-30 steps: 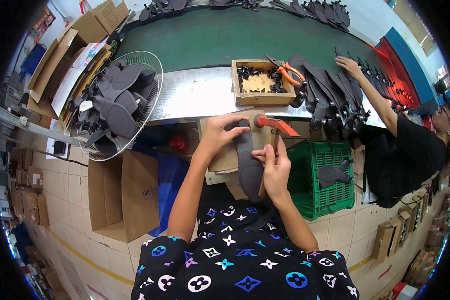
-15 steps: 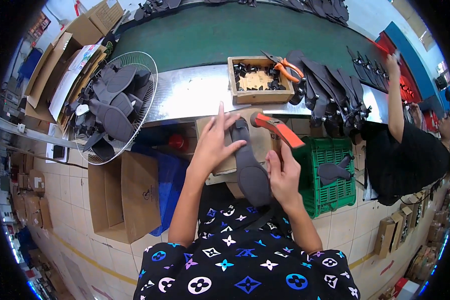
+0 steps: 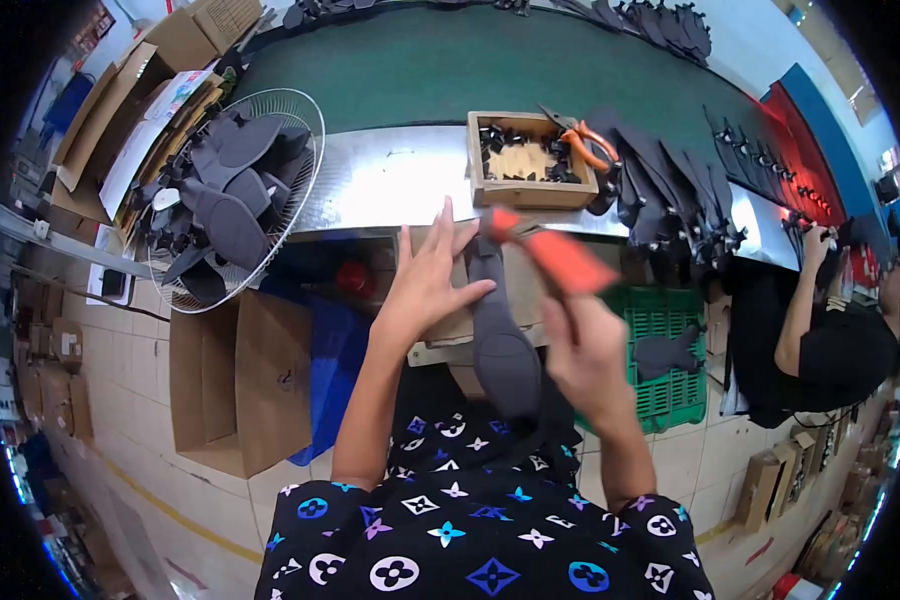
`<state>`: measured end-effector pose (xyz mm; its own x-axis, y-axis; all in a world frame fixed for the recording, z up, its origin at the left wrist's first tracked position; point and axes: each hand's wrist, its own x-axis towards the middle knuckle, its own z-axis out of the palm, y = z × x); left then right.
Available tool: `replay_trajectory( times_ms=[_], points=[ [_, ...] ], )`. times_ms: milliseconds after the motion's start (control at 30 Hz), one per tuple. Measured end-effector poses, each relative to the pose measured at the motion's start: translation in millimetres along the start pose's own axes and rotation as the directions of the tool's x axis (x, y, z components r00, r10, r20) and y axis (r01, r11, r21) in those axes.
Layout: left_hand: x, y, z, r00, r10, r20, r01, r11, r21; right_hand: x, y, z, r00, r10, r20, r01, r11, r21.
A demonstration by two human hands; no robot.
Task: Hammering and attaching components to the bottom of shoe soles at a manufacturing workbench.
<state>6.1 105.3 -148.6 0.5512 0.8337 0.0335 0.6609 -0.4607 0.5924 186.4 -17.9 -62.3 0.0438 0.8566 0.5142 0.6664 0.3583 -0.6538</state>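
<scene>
From the head camera, the left hand (image 3: 428,282) lies flat with its fingers spread wide, palm down on a cardboard sheet (image 3: 525,285) at the front of the bench, its thumb touching the upper part of a dark grey shoe sole piece (image 3: 500,345). That piece runs lengthwise from the bench edge down toward the person's lap, its narrow end up by the cardboard and its broad rounded end low between the two forearms. The right hand (image 3: 590,350) is closed around the orange handles of a hand tool (image 3: 545,250), which is blurred; its tip sits just above the narrow end of the sole piece. Whether the tool's head touches the piece cannot be told.

Behind the hands, a shallow wooden tray (image 3: 530,160) with small black parts and a pale sheet inside stands on the metal bench top (image 3: 390,180), and orange-handled pliers (image 3: 588,145) rest on its right rim. A row of dark sole pieces (image 3: 670,200) lies to the right of the tray. At the left, a wire fan guard (image 3: 232,200) is heaped with more dark pieces. Flat brown cartons (image 3: 130,90) lean at the far left, one bearing a white label sheet; an open brown cardboard box (image 3: 235,375) stands on the floor below. A green plastic crate (image 3: 665,350) sits under the bench at right. Another person's arm (image 3: 800,300) reaches toward the bench at the far right.
</scene>
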Motion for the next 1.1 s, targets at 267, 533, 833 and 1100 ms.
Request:
replay_trajectory(
  times_ms=[267,533,833,1100],
  points=[
    [-3.9,5.9,-5.3,0.998,0.059,0.006,-0.059,0.992,0.107,-18.6,6.4,1.5,0.997,-0.070,-0.010,0.067,0.978,-0.195],
    [-24.5,18.2,-8.2,0.891,0.415,-0.184,-0.453,0.833,-0.317,3.6,4.0,-27.2,0.999,-0.039,0.022,0.039,0.999,-0.015],
    [-116.2,81.3,-62.0,0.979,0.156,0.130,0.003,0.629,-0.777,-1.7,27.5,16.8,0.958,0.151,0.243,-0.195,0.967,0.167],
    [-117.7,87.6,-72.6,0.959,0.187,0.215,0.067,0.587,-0.807,-14.2,42.2,33.8,0.959,0.166,0.230,-0.201,0.970,0.138]
  ],
)
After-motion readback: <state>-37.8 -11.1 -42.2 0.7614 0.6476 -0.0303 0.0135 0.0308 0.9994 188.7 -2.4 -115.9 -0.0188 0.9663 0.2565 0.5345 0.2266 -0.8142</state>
